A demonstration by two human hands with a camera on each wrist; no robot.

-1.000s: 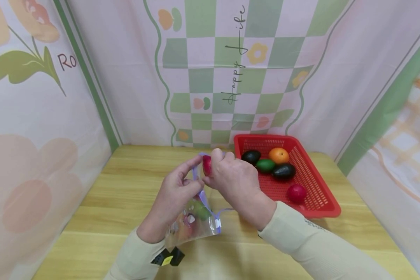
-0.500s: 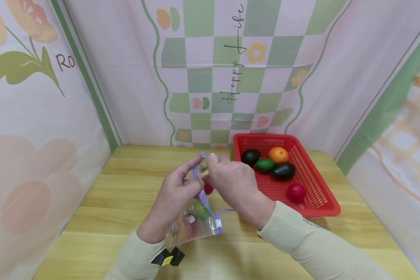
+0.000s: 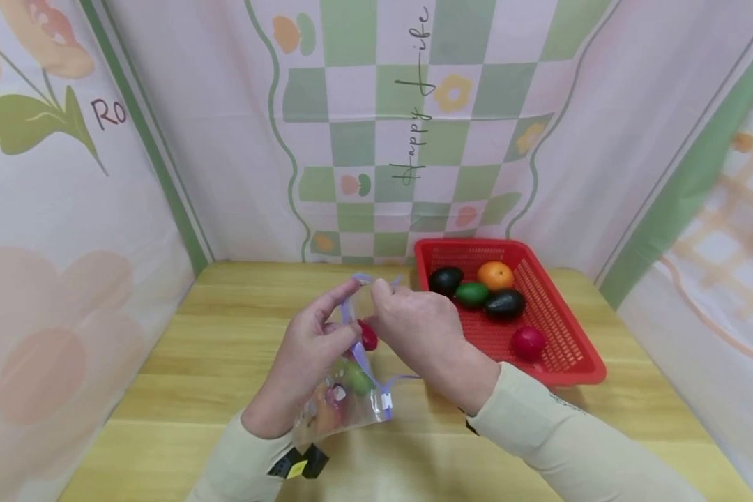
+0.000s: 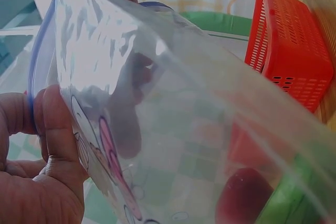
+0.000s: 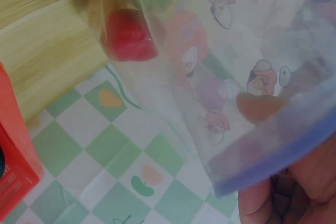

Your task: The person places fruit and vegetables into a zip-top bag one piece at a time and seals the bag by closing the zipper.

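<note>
A clear zip bag (image 3: 370, 413) with a purple zip edge and printed cartoon figures is held up between both hands, its mouth spread. My left hand (image 3: 314, 348) pinches the bag's left rim between thumb and fingers. My right hand (image 3: 423, 324) is curled at the opposite rim; in the right wrist view a fingertip (image 5: 260, 108) shows through the film. A red fruit (image 3: 368, 336) is inside the bag below the right fingers. Lower in the bag lies a green fruit (image 3: 358, 380), with other reddish shapes blurred by the plastic.
To the right, a red plastic basket (image 3: 567, 317) stands on the wooden table (image 3: 182, 376). It holds an orange (image 3: 495, 276), two dark avocados (image 3: 504, 304), a green fruit (image 3: 472, 295) and a round red fruit (image 3: 528, 343). A patterned curtain (image 3: 245, 174) hangs behind.
The red fruit, at first in my right fingers at the bag's mouth, has been let go and dropped down into the bag. Both hands stay nearly where they were.
</note>
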